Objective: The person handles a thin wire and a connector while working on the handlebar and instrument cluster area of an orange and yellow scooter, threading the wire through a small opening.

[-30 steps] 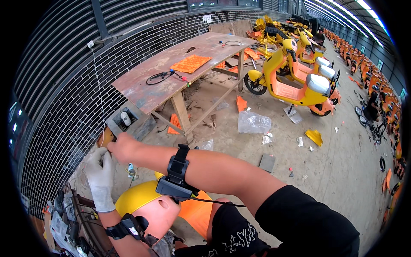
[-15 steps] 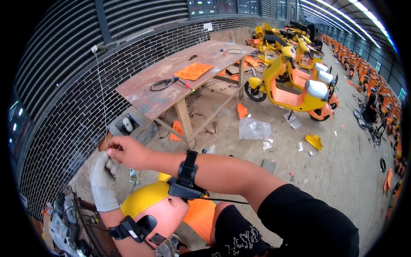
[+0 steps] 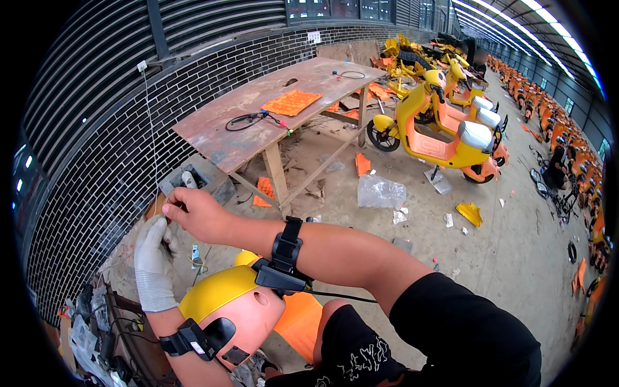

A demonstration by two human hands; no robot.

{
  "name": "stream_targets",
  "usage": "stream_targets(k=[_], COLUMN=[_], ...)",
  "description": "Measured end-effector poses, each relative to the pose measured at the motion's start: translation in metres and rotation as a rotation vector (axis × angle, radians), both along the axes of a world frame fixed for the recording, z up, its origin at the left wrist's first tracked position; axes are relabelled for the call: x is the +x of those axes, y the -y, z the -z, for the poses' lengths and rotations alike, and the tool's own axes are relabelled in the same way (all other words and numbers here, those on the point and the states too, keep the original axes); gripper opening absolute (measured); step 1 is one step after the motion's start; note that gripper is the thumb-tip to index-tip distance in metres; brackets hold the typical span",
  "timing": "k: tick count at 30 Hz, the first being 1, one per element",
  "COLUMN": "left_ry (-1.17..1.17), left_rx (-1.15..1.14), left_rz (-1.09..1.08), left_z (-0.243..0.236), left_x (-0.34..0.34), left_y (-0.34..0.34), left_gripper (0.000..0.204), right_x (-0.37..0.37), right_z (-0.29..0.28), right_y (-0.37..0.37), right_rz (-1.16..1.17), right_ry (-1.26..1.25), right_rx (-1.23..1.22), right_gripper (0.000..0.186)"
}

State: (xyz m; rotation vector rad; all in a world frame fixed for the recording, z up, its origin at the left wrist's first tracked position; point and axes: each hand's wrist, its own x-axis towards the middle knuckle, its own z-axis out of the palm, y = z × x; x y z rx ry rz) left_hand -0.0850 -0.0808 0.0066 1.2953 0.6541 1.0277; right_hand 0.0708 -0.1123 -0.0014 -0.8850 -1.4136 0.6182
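Observation:
A thin white cord point(image 3: 150, 116) hangs from a wall socket point(image 3: 142, 66) down to where my hands meet at the left. My bare right hand point(image 3: 190, 213) pinches at the cord with thumb and forefinger. Just below it, my gloved left hand point(image 3: 153, 261) has its fingers curled close to the cord; what they hold is too small to make out. Beneath my forearms is a yellow and pink scooter point(image 3: 219, 287) with orange bodywork. Black devices are strapped to both my arms.
A wooden table point(image 3: 219, 135) carries orange sheets and cables. Yellow scooters point(image 3: 412, 145) stand beside it, with scrap panels point(image 3: 406, 64) behind and plastic point(image 3: 380, 190) on the floor. A person point(image 3: 558, 164) crouches by a long row of orange scooters. Clutter point(image 3: 97, 322) lies at lower left.
My right hand has shifted a little, showing its pinched thumb and finger more clearly above the gloved left hand. The camera view has shifted slightly; the scooters and table stand unchanged.

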Motion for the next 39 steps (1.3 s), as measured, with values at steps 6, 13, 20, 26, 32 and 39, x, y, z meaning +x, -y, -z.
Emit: stream_targets(k=[6, 13, 20, 26, 32, 39], left_ry=[-0.198, -0.435, -0.564, -0.487, -0.429, -0.431], left_rx=[0.135, 0.356, 0.722, 0.338, 0.306, 0.322], left_rz=[-0.130, -0.279, -0.405, -0.448, -0.357, -0.284], left_z=[0.003, -0.003, 0.015, 0.000, 0.005, 0.004], left_x=[0.001, 0.012, 0.012, 0.014, 0.004, 0.004], left_y=[-0.001, 0.013, 0.002, 0.013, 0.002, 0.005], left_gripper=[0.016, 0.016, 0.016, 0.019, 0.017, 0.017], right_x=[0.000, 0.005, 0.006, -0.002, -0.005, -0.003], right_z=[0.004, 0.007, -0.001, 0.016, 0.015, 0.014], right_y=[-0.002, -0.005, -0.004, -0.010, -0.001, -0.005], right_rz=[0.113, 0.226, 0.221, 0.167, 0.057, 0.007], right_ry=[0.078, 0.097, 0.149, 0.080, 0.024, -0.029], right_rx=[-0.013, -0.085, -0.208, -0.086, -0.021, -0.031], right_gripper=[0.024, 0.027, 0.027, 0.025, 0.015, 0.014])
